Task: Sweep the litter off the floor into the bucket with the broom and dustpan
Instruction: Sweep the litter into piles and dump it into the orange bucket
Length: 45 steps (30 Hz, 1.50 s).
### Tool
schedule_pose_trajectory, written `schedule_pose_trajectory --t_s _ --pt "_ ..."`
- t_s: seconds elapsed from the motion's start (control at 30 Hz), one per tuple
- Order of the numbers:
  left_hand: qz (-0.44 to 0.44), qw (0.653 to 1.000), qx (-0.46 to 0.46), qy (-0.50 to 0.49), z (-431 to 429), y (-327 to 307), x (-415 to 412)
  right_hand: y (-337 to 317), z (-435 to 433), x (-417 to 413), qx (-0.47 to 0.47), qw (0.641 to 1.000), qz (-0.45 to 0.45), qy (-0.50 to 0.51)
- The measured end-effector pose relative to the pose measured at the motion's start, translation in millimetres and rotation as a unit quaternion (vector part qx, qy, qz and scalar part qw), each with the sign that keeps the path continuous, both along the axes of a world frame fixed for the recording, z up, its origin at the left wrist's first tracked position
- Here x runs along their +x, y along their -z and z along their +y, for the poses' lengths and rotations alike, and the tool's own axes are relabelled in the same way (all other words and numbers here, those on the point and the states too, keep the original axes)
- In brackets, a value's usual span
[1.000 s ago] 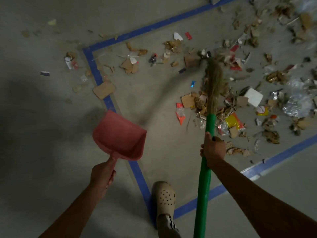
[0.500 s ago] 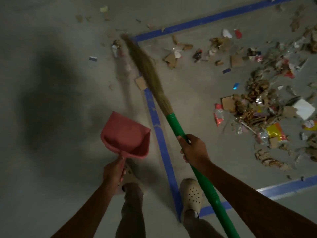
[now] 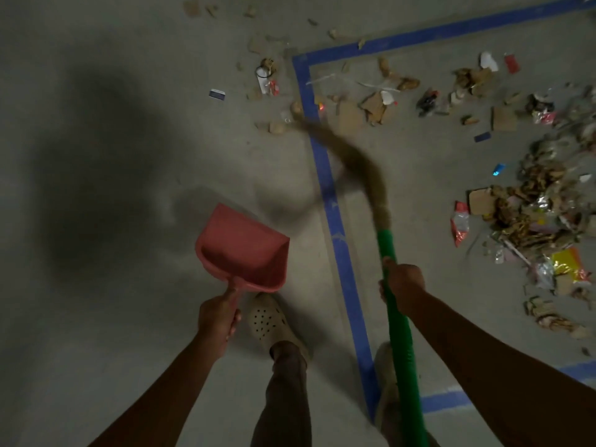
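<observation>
My right hand (image 3: 401, 287) grips the green handle of a broom (image 3: 398, 333). Its straw head (image 3: 358, 166) is blurred, bent to the upper left, with its tip across the blue tape line near small scraps. My left hand (image 3: 217, 321) holds a red dustpan (image 3: 243, 250) by its handle, mouth facing away, above the floor left of the tape. Litter (image 3: 529, 201) of cardboard, wrappers and foil lies piled at the right, with looser bits (image 3: 267, 79) outside the tape corner. No bucket is in view.
Blue tape (image 3: 335, 221) marks a rectangle on the grey concrete floor, its corner at upper centre. My two feet in beige clogs (image 3: 269, 321) stand beside the tape. A dark shadow covers the floor at left.
The broom head has swung right from the tape corner and now drags bent across the line. A cardboard piece has moved inside the tape. My view has shifted left.
</observation>
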<state>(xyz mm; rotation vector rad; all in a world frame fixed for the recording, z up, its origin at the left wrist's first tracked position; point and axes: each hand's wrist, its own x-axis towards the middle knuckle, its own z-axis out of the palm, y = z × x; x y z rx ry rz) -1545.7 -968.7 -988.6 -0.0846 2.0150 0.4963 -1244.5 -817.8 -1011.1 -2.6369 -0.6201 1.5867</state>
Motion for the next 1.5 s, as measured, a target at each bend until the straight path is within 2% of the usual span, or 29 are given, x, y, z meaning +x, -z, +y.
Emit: schedule_pose_trajectory --t_s 0.13,0.2,0.27,0.47,0.6,0.73,0.9,0.93,1.0,1.1,1.17,1.23,1.33,1.43,1.5 --pt "-0.012 1.0 0.01 0.019 16 0 -13 -24 25 -2 0.073 0.984 -0.052 0.152" --pt "-0.019 1.0 0.015 0.02 23 -1 -18 -38 33 -8 0.115 0.976 -0.059 0.176" --pt "-0.019 1.0 0.017 0.017 31 -3 -24 -51 36 -19 0.153 0.974 -0.058 0.157" --pt "-0.017 1.0 0.018 0.007 44 -8 -45 -67 21 -86 0.219 0.975 -0.021 -0.036" --pt "-0.012 1.0 0.011 -0.025 36 -7 -65 -68 2 -148 0.208 0.961 0.068 -0.169" --pt "-0.005 0.997 0.004 -0.073 13 1 -92 -52 -11 -209 0.154 0.911 0.13 -0.361" --pt "-0.022 0.991 -0.009 -0.129 -11 9 -127 -15 -6 -261 0.02 0.851 0.103 -0.514" --pt "-0.028 0.99 -0.011 -0.138 -14 10 -132 -8 -2 -263 0.001 0.854 0.093 -0.512" --pt "-0.035 0.989 -0.01 -0.145 -17 12 -142 1 8 -258 -0.022 0.893 0.084 -0.441" --pt "-0.035 0.99 -0.003 -0.136 -14 15 -151 5 27 -239 -0.018 0.967 0.052 -0.247" --pt "-0.032 0.992 0.001 -0.121 -5 15 -155 6 38 -224 0.006 0.992 0.018 -0.125" --pt "-0.028 0.994 0.006 -0.104 9 12 -156 0 50 -210 0.047 0.998 -0.024 -0.033" --pt "-0.025 0.996 0.024 -0.086 31 8 -157 -21 64 -197 0.088 0.993 -0.078 0.018" --pt "-0.021 0.998 0.028 -0.061 54 2 -157 -42 70 -193 0.133 0.987 -0.077 0.054" --pt "-0.014 0.999 0.03 -0.043 69 -4 -154 -51 71 -198 0.173 0.982 -0.047 0.061"
